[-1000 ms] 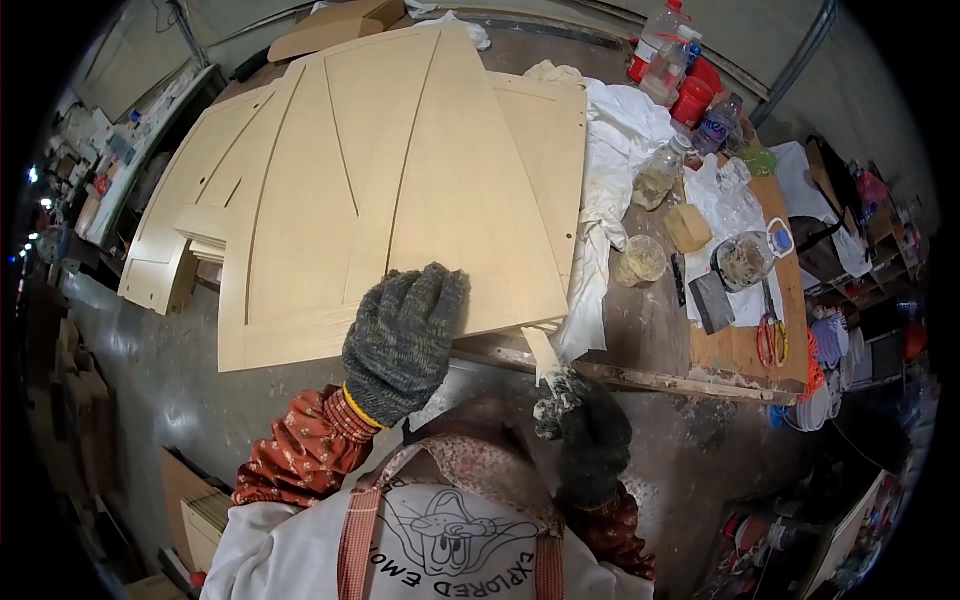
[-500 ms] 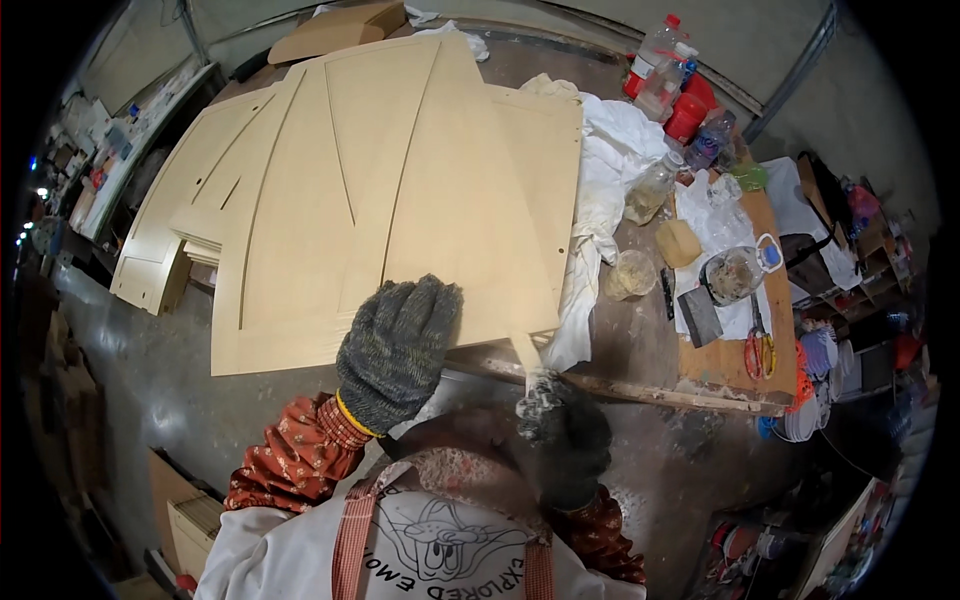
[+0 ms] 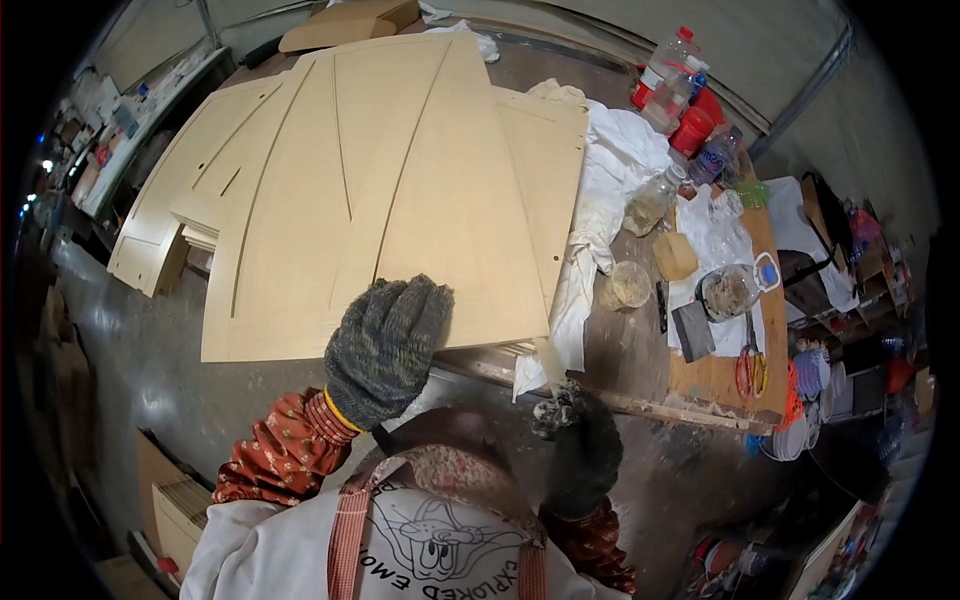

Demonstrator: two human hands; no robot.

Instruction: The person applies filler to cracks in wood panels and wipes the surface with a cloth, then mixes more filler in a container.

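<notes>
My left hand [image 3: 386,345], in a grey knit glove, lies flat on the near edge of a large pale plywood panel [image 3: 400,190]. That panel tops a stack of curved-cut sheets on the workbench. My right hand [image 3: 582,452], in a dark stained glove, is closed around a small pale flat tool [image 3: 550,366]. The tool's tip points up at the panel's near right corner, beside a white cloth [image 3: 600,200]. I cannot tell what kind of tool it is.
Right of the panels stand plastic bottles [image 3: 668,75], red cups [image 3: 694,128], a glass jar [image 3: 650,205], a round tub [image 3: 626,285], a yellow sponge [image 3: 676,256], a dark block [image 3: 692,331] and orange-handled scissors [image 3: 750,368]. Cardboard boxes [image 3: 170,500] sit on the floor at lower left.
Both hands stay almost where they were: the left on the panel's edge, the right holding the tool. The view has shifted slightly.
</notes>
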